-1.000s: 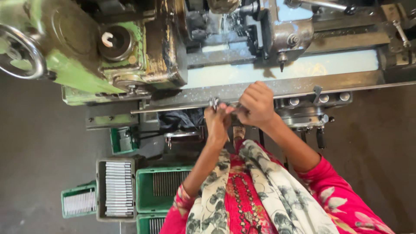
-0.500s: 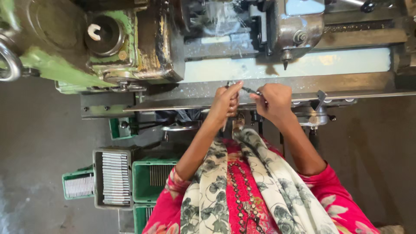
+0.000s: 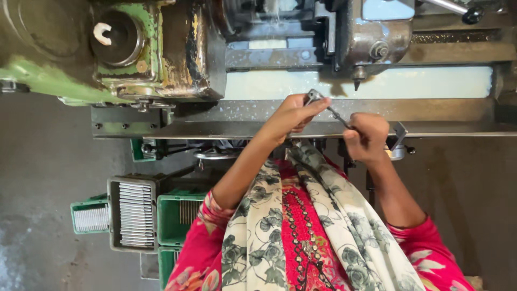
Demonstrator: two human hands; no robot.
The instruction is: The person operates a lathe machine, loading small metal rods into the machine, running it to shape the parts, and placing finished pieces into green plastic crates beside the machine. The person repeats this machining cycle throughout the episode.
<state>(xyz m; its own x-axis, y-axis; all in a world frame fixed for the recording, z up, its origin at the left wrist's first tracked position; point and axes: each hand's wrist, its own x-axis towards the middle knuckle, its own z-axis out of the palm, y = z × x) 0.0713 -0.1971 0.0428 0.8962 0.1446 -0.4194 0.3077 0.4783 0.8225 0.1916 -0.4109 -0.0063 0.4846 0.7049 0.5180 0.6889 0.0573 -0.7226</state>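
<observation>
From the head view, a slim metal rod (image 3: 338, 115) spans the gap between both hands, just above the lathe's steel front rail (image 3: 215, 129). The left hand (image 3: 293, 113) pinches a small metal fitting (image 3: 313, 97) at the rod's upper end; the right hand (image 3: 367, 137) is clenched around its lower end. Both forearms reach forward from pink sleeves. Below left, a grey crate (image 3: 114, 215) holds rows of metal pieces (image 3: 135, 213), beside green crates (image 3: 175, 215).

Concrete floor (image 3: 43, 161) — green crates (image 3: 175, 215)

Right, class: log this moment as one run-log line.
left hand: holds small metal part | right hand: holds thin metal tool | behind: green lathe | floor: green crates
</observation>
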